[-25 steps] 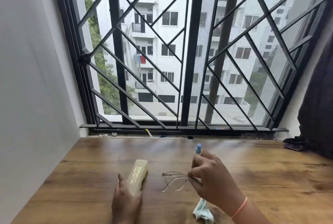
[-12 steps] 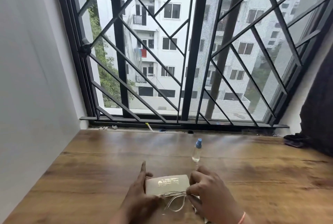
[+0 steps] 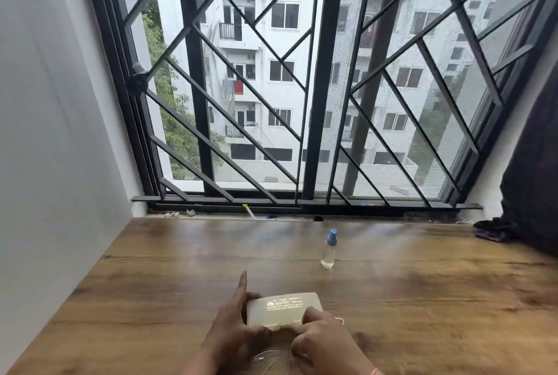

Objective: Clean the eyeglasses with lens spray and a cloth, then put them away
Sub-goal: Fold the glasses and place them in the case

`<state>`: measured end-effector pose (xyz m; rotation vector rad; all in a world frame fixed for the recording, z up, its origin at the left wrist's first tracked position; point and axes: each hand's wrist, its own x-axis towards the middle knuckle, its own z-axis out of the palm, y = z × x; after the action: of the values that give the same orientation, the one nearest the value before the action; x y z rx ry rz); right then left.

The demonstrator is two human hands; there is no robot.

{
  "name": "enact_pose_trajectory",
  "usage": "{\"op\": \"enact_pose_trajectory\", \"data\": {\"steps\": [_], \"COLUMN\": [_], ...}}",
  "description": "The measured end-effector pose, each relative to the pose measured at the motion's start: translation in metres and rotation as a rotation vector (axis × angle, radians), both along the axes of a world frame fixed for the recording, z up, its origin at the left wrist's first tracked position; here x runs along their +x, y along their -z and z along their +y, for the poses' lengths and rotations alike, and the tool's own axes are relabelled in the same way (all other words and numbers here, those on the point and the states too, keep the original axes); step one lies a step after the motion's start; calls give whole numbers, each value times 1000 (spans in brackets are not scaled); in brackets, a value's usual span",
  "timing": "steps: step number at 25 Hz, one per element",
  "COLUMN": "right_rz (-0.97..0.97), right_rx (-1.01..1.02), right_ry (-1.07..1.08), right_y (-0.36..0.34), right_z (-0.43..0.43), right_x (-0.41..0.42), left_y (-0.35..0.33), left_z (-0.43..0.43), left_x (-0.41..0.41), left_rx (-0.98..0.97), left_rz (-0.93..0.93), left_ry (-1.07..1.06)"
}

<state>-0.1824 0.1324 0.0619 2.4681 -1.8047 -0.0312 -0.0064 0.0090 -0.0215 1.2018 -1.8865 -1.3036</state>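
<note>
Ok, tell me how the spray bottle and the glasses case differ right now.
The spray bottle stands upright, touched by nothing; the glasses case lies flat, gripped by the left hand and the right hand. The spray bottle is clear with a blue cap; the glasses case is pale cream with gold print. Both rest on the wooden table.

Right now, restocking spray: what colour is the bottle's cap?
Blue cap, clearest in the head view.
</note>
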Motion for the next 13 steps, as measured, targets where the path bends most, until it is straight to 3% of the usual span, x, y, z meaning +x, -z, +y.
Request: {"op": "enact_pose_trajectory", "data": {"steps": [4, 13], "right_rz": [-183, -179], "right_rx": [136, 307], "right_ry": [-11, -19], "right_y": [1, 15], "right_z": [-2, -13], "right_x": [-1, 0], "left_y": [3, 2], "left_z": [-2, -3], "left_x": [0, 1], "left_rx": [10, 1], "left_rz": [2, -5], "left_ry": [9, 23]}}
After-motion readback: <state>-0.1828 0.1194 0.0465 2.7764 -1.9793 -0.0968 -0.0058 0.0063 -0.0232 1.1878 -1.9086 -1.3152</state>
